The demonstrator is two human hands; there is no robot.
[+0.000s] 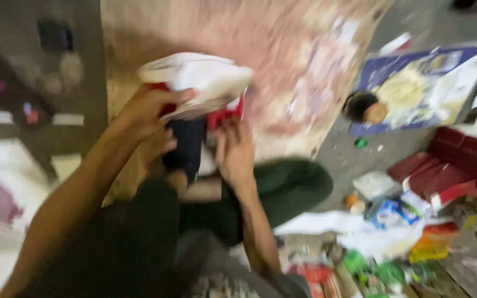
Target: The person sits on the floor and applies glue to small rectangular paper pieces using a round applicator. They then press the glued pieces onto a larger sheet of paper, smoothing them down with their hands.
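Note:
The view is blurred by motion. My left hand (147,113) grips a white and red bundle (200,83) held over a worn wooden board (282,49). The thumb lies across the bundle's white top. My right hand (234,152) pinches the red lower edge of the same bundle from below. A dark blue piece (186,143) hangs down between the two hands. Below them are my knees in dark trousers (288,185).
A blue printed sheet (420,88) with a small dark round container (360,105) lies at the right. Red boxes (459,165) are stacked at the right edge. Papers, packets and scraps (382,232) litter the floor at lower right. Pale cloth (1,204) lies left.

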